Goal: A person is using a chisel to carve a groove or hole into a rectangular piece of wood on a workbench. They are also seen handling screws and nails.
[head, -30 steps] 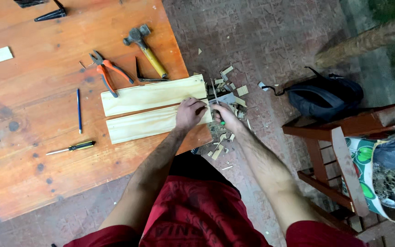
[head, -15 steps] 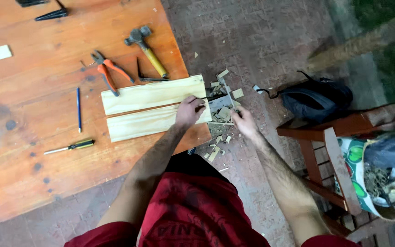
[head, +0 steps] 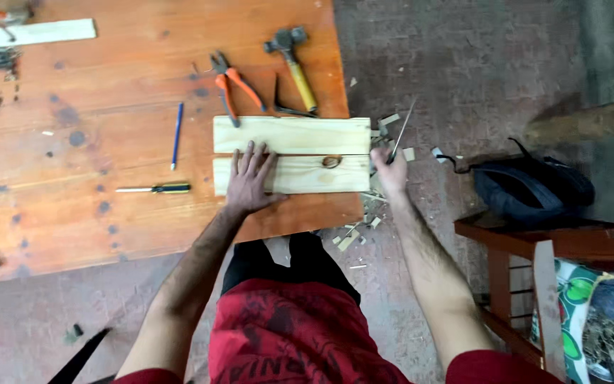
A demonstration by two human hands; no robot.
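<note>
left hand (head: pixel 249 181) lies flat, fingers spread, on the two pale boards (head: pixel 291 154) on the table (head: pixel 72 142); right hand (head: pixel 392 171) is clamped on a thin blade (head: pixel 402 129) just off the boards' end.

An informal outdoor woodworking spot is shown. A worn orange-brown wooden bench (head: pixel 108 213) is set on rough paving (head: pixel 463 71), with a yellow-handled hammer (head: pixel 294 65), orange-handled pliers (head: pixel 232 85) and scattered wood offcuts (head: pixel 353 235) seen.

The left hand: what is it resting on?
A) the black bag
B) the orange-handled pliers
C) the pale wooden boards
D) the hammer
C: the left hand lies flat, fingers spread, on the pale wooden boards, well away from the tools above them.
</note>
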